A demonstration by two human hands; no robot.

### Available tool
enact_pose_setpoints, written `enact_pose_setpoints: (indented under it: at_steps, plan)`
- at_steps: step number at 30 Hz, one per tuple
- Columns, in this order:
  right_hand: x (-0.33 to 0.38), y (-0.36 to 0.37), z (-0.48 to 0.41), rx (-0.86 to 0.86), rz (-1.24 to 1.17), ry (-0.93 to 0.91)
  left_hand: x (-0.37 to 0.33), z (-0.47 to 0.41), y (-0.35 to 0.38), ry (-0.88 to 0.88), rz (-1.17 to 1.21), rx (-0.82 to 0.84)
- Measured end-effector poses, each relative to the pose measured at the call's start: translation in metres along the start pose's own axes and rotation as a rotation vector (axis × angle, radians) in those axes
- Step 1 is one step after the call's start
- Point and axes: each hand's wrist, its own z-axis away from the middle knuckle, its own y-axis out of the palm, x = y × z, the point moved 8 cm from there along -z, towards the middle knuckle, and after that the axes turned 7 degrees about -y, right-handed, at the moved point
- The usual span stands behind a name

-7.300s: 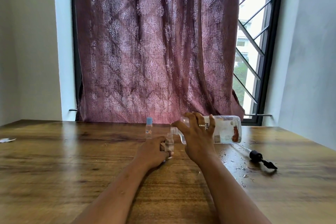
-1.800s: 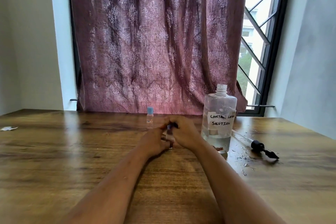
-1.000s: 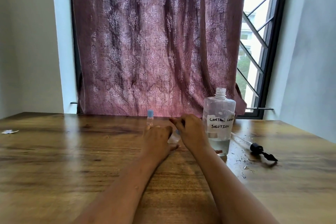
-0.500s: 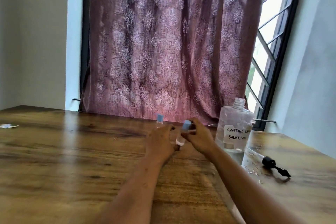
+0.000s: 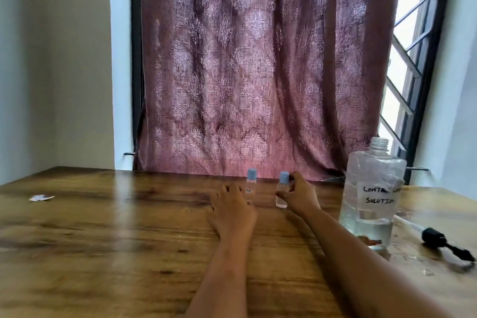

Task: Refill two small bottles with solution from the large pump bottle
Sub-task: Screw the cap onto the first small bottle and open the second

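Two small clear bottles with blue caps stand upright side by side near the far edge of the wooden table (image 5: 129, 240). My right hand (image 5: 300, 195) grips the right small bottle (image 5: 282, 190) by its side. The left small bottle (image 5: 251, 184) stands just behind my left hand (image 5: 232, 208), which lies flat on the table with fingers spread and holds nothing. To the right stands the large clear bottle (image 5: 371, 199), uncapped, labelled "contact lens solution", with a little liquid at the bottom. Its black pump head (image 5: 444, 242) with tube lies on the table further right.
Drops of spilled liquid (image 5: 415, 258) dot the table around the pump head. A small scrap of paper (image 5: 41, 197) lies at the far left. A maroon curtain (image 5: 245, 72) hangs right behind the table's far edge, with a barred window (image 5: 405, 72) at the right.
The large bottle went from tilted over the small bottle to standing upright. The small bottle now carries its blue cap and stands beside the other one. My left hand let go and lies flat.
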Motion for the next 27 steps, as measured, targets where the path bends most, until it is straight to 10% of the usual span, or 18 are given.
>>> enact_pose_setpoints:
  at_steps: [8,16,27]
  plan:
    - [0.043,-0.013,-0.009,-0.079,0.254,-0.201,0.004,0.001,0.001,-0.04,-0.019,-0.003]
    - [0.095,0.051,-0.014,0.278,0.618,-0.443,-0.001,0.005,-0.003,-0.019,-0.059,-0.01]
    - [0.093,0.013,0.006,0.15,0.396,-0.495,-0.018,0.006,0.011,0.101,0.03,0.023]
